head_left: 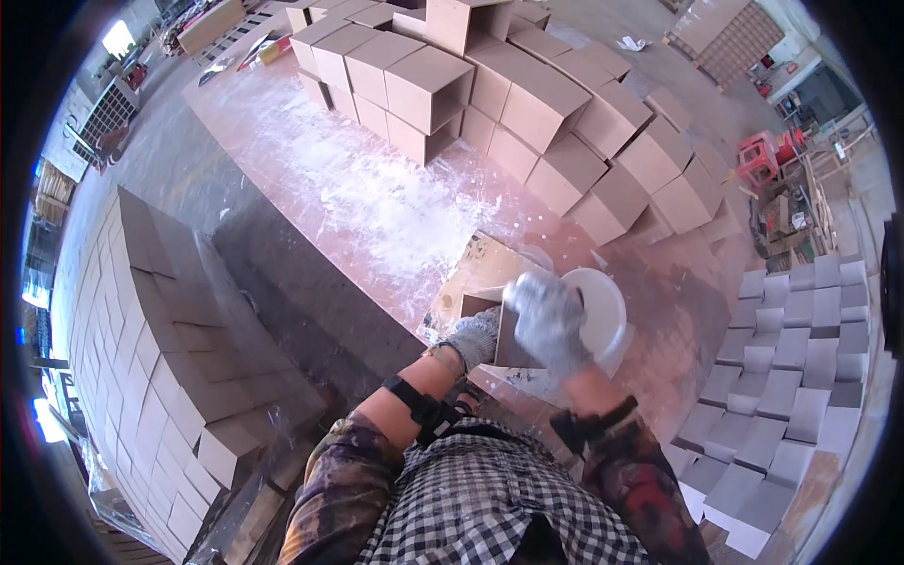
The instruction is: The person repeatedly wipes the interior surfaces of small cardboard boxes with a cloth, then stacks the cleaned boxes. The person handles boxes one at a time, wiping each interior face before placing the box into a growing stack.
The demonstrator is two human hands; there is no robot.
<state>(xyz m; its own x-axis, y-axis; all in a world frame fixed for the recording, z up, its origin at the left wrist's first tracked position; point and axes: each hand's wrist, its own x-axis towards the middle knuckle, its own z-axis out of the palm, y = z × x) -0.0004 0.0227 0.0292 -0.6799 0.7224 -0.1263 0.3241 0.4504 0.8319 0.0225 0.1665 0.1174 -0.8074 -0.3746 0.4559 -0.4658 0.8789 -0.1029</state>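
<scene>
A small open brown cardboard box (507, 341) stands in front of me on a worn wooden board (482, 266). My left hand (474, 341), in a grey-white knit glove, grips the box at its left side, with its fingertips partly hidden inside the opening. My right hand (548, 325), gloved the same way, is closed in a fist over the box's right wall. Whatever it may hold is hidden by the glove. Just right of that fist sits a round white tub (603, 315), partly covered by the hand.
The reddish tabletop (377, 202) is smeared white. Stacked open boxes (414, 80) line its far side and curve right. More brown stacks stand at left (155, 377) and piled grey-brown boxes (782, 367) at right. Red plastic stools (758, 155) are at far right.
</scene>
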